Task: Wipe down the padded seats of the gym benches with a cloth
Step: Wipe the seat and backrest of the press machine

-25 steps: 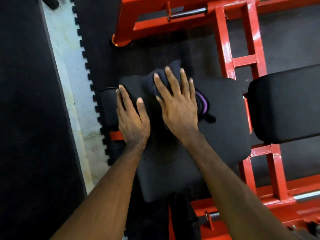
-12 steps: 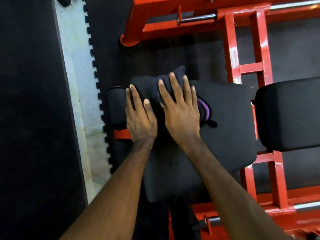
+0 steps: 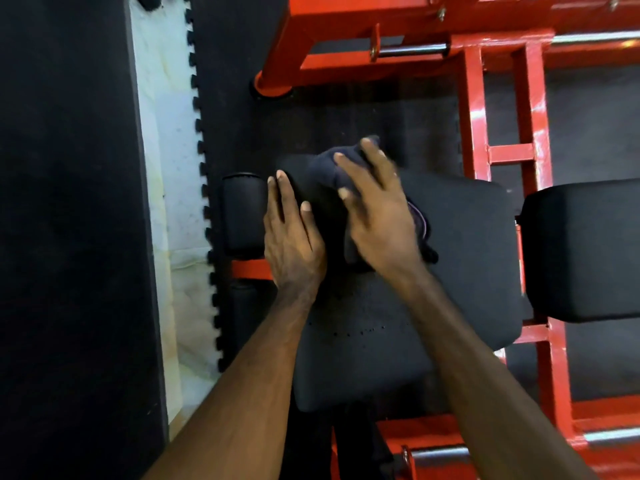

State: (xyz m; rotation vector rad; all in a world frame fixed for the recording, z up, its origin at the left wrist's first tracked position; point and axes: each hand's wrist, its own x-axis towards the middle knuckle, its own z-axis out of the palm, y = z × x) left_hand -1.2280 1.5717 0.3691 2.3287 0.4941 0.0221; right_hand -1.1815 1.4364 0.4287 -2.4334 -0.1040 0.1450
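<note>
The bunched dark navy cloth [image 3: 329, 178] lay at the black padded seat's [image 3: 460, 244] far edge under the flat, spread right hand [image 3: 377, 220], the left hand [image 3: 291, 237] pressing open-fingered alongside (soft, limp stuff, probably best palmed from above).

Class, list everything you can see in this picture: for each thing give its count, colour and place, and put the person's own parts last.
Seat pad: one, black, centre, under both hands.
Cloth: one, dark with a purple trim, on the seat pad's far left part.
Second pad: one, black, right edge.
Roller pads: two, black, left of the seat pad.
Frame: one, red, around the pads.
Floor mat: black, toothed edge, under the frame.
Pale floor strip: one, left.
Left hand: flat on the seat pad's left edge.
Right hand: blurred, pressing on the cloth.
</note>
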